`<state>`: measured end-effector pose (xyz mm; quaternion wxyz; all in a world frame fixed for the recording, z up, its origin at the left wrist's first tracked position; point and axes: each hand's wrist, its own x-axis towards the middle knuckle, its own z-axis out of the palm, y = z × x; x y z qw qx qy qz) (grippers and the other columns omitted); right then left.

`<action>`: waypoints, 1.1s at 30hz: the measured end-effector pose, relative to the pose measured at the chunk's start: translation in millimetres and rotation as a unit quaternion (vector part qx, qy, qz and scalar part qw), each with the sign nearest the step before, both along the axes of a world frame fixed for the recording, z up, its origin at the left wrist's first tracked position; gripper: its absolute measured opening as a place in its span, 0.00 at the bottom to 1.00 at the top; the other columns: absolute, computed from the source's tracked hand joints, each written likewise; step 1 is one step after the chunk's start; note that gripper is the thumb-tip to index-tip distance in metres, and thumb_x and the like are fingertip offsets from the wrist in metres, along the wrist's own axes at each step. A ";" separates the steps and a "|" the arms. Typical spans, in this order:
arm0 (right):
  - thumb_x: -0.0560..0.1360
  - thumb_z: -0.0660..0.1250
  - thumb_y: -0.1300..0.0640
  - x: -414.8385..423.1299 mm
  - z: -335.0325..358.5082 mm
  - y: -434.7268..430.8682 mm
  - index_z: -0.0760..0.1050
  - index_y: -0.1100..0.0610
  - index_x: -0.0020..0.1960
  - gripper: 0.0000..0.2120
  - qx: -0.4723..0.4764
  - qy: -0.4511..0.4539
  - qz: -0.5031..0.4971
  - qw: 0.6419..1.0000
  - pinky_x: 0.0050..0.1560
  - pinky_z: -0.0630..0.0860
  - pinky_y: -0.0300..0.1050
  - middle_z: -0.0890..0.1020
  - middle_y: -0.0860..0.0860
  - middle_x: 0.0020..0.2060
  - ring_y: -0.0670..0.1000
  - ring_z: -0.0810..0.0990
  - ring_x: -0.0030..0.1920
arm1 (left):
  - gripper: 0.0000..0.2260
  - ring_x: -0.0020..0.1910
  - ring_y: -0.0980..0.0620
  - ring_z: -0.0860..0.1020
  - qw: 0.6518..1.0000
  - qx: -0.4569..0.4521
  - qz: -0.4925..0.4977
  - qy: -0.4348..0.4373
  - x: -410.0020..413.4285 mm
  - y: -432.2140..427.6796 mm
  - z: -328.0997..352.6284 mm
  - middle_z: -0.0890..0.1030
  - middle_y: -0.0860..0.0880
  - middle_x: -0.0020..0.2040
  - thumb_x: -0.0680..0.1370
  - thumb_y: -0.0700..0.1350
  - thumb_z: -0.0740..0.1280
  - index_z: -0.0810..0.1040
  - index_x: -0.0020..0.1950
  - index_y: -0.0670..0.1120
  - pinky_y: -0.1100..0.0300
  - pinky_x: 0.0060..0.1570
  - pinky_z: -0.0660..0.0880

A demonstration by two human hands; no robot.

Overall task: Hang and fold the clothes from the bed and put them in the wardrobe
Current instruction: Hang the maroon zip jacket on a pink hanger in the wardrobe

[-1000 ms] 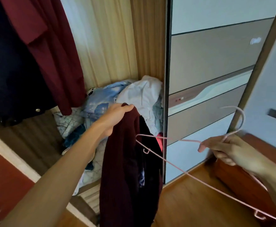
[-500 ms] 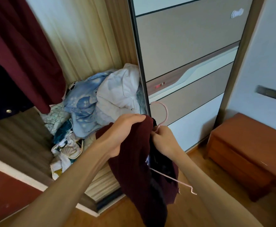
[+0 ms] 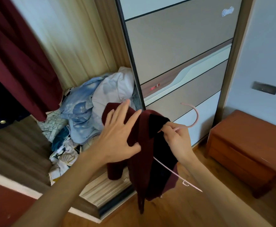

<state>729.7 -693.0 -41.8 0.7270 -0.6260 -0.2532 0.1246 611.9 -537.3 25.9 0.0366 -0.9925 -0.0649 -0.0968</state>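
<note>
My right hand (image 3: pixel 177 141) pinches the neck of the pink wire hanger (image 3: pixel 193 122), already threaded into the maroon garment (image 3: pixel 143 161), which hangs in front of me before the open wardrobe. My left hand (image 3: pixel 117 136) lies flat and open on the cloth, fingers spread, gripping nothing. I judge the job now is to seat that shoulder squarely over the hanger arm, smoothing outward so nothing bunches or slips. Beyond, a heap of pale blue and white clothes (image 3: pixel 91 112) crowds the wardrobe floor, the sliding door (image 3: pixel 183 54) edge stands close, and maroon garments already hanging (image 3: pixel 19 54) fill the left. A wooden cabinet (image 3: pixel 248 145) sits right.
</note>
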 end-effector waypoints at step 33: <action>0.78 0.63 0.58 39.8 -197.4 -10.5 0.77 0.58 0.56 0.10 -0.379 0.027 -0.025 0.925 0.53 0.77 0.51 0.83 0.55 0.49 0.58 0.81 0.50 | 0.29 0.37 0.49 0.82 0.977 -0.175 -0.013 -0.119 -15.6 42.4 5.9 0.84 0.48 0.36 0.67 0.71 0.69 0.83 0.45 0.44 0.57 0.40 0.74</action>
